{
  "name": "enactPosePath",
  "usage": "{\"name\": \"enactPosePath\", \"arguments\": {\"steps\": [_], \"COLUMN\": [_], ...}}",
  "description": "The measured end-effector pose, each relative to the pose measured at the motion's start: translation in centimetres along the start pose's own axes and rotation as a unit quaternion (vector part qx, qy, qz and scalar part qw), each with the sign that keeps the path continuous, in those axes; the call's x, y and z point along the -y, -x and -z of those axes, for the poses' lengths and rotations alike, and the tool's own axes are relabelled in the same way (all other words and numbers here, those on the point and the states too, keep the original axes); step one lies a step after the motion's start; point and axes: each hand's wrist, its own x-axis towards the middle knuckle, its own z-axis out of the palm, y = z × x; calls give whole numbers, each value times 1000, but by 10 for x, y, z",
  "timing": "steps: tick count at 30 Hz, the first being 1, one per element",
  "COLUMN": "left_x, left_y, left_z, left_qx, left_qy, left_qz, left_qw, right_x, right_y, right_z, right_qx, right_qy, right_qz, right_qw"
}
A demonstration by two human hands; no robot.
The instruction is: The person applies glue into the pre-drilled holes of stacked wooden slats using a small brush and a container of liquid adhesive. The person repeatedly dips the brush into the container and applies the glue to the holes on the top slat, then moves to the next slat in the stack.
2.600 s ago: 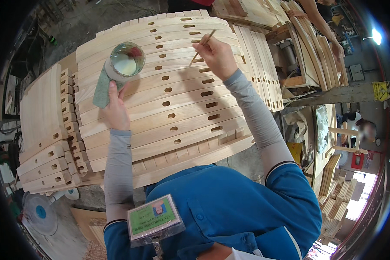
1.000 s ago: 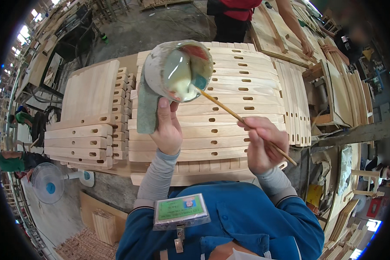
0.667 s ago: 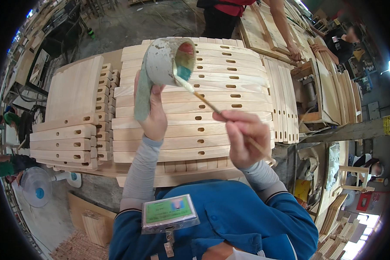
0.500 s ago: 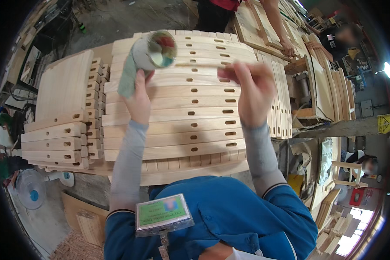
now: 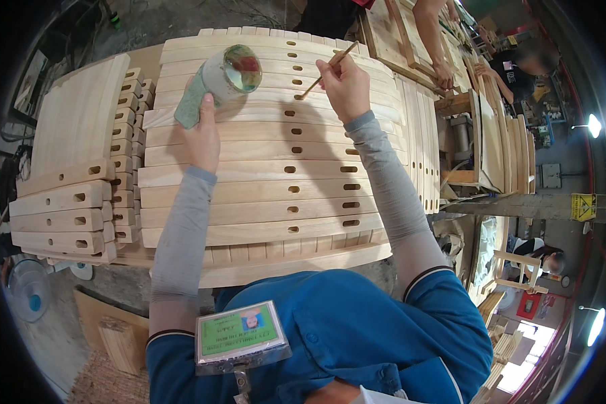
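My left hand (image 5: 202, 138) is closed around the flat grey-green grip of a round, whitish, stained pot (image 5: 219, 79). Its wide round end faces up and right, with red and green patches showing in it. In my right hand (image 5: 347, 87) is a thin wooden stick (image 5: 310, 88), pinched between the fingers. The stick's lower tip is at or just beside a small slot in one board; whether it goes in is too small to tell. Beneath both hands lies a row of pale wooden boards (image 5: 236, 173), side by side, each with slots cut through its face.
More slotted boards (image 5: 60, 202) are stacked at the left. At the upper right, another person's hand (image 5: 443, 75) rests by a wooden workbench (image 5: 386, 40). Another worker (image 5: 518, 67) is beyond it. A fan (image 5: 30, 291) stands at the lower left.
My right hand has moved left and up, bringing the stick's tip down to a board's slot. My left hand and the pot have shifted slightly left, along with the whole view.
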Motion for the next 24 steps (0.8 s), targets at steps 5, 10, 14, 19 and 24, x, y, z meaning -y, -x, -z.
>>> {"name": "enactPosePath", "arguments": {"steps": [5, 10, 14, 19, 24], "left_x": [-6, -6, -4, -7, -10], "left_y": [2, 2, 2, 3, 2], "left_z": [-2, -2, -2, -1, -4], "left_qx": [4, 20, 18, 13, 25], "left_qy": [-17, -16, -14, 1, -15], "left_qz": [-1, -8, -14, 5, 0], "left_qw": [1000, 1000, 1000, 1000, 1000], "right_x": [16, 12, 10, 21, 13], "right_y": [3, -1, -4, 8, 32], "right_z": [-4, 2, 3, 20, 5], "right_qx": [2, 14, -4, -10, -20], "right_qy": [34, 56, 16, -87, -210], "right_qz": [47, 27, 26, -66, -158], "right_qw": [998, 998, 1000, 994, 965]}}
